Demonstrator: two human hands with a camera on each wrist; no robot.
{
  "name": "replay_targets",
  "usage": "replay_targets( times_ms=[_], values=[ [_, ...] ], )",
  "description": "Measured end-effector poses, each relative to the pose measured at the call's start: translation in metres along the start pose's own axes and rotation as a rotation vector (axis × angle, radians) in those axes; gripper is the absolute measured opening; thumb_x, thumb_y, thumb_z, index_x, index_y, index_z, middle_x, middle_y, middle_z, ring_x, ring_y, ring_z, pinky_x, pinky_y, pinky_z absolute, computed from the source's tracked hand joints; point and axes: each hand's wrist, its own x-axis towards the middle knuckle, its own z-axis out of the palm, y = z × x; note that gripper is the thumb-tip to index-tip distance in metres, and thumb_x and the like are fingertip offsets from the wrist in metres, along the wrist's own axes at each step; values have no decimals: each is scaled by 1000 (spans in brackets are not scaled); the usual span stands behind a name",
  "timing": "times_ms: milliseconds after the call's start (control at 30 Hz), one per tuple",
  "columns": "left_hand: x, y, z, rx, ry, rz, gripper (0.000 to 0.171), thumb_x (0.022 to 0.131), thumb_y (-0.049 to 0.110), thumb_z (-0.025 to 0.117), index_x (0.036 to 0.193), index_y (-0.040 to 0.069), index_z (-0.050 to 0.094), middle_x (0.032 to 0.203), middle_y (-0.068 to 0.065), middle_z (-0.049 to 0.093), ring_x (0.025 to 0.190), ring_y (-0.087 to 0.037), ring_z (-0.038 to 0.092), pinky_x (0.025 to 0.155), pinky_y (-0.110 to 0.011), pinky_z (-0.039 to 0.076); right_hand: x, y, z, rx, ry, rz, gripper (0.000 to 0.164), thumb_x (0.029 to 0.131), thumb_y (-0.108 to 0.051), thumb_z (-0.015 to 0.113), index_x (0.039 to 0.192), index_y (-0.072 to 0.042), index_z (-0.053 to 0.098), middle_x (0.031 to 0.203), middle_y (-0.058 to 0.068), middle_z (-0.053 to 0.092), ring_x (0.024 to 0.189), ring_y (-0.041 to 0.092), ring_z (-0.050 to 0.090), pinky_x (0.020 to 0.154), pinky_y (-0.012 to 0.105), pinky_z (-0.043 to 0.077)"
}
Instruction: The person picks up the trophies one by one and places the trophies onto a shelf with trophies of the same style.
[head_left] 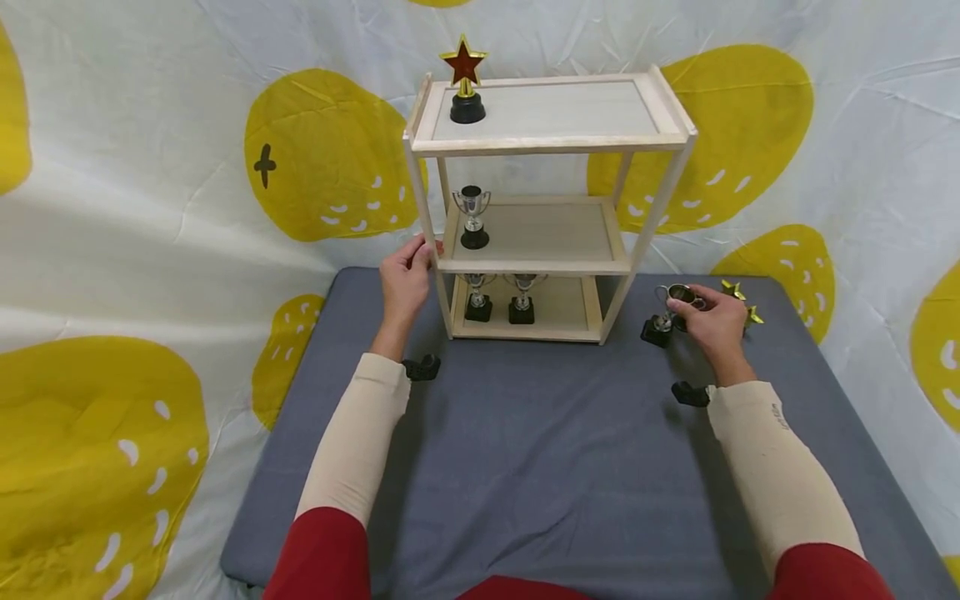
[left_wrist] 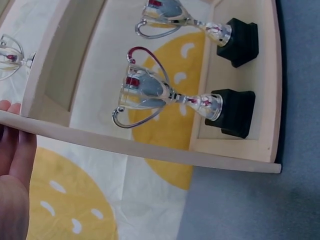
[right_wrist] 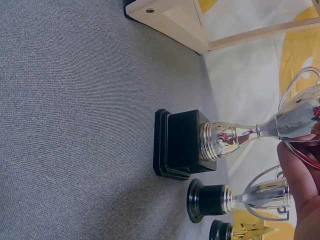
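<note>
My left hand (head_left: 405, 279) grips the left front post (head_left: 418, 187) of a pale wooden three-tier shelf (head_left: 540, 149), just beside the middle tier. In the left wrist view, its fingers (left_wrist: 22, 160) reach behind the post. To the right of the shelf, my right hand (head_left: 720, 325) holds a silver two-handled trophy cup (head_left: 657, 331) by its bowl. This cup leans, and its square black base (right_wrist: 185, 142) is close over the grey cloth. Two similar silver trophies (left_wrist: 232, 112) stand on the bottom tier.
A smaller silver trophy (head_left: 474, 237) stands on the middle tier's left side, and a red-and-gold star trophy (head_left: 467, 108) on top at left. Behind my right hand are another silver cup (right_wrist: 210, 201) and gold star trophies (head_left: 753, 315). Grey cloth (head_left: 540, 442) covers the table.
</note>
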Motion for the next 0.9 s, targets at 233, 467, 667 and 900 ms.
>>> replay_targets(
  times_ms=[233, 467, 667, 900],
  values=[
    [0, 0, 3, -2, -9, 31, 31, 105, 13, 61, 128, -5, 72, 115, -28, 75, 116, -36, 72, 102, -42, 60, -3, -3, -10, 41, -29, 27, 66, 88, -47, 82, 140, -10, 67, 86, -25, 57, 77, -6, 53, 61, 6, 46],
    [2, 1, 5, 16, 2, 25, 32, 105, 13, 61, 130, -4, 71, 117, -26, 76, 115, -34, 72, 101, -42, 60, -7, -5, -16, 13, -39, 20, 68, 88, -51, 81, 141, -11, 67, 95, -15, 64, 78, -7, 53, 62, 6, 46],
    [2, 1, 5, 8, -3, 16, 32, 105, 13, 60, 131, -4, 70, 118, -27, 75, 117, -34, 72, 104, -44, 58, -11, -8, -17, 15, -37, -2, 65, 88, -45, 83, 141, -11, 67, 109, -1, 69, 76, -10, 52, 62, 6, 46],
    [-1, 2, 2, 39, 21, 0, 33, 105, 13, 61, 133, -3, 69, 121, -25, 75, 118, -35, 72, 103, -44, 59, -21, -11, -16, 15, -41, -34, 63, 87, -42, 85, 138, -8, 69, 87, -18, 64, 74, -8, 53, 60, 9, 45]
  ],
)
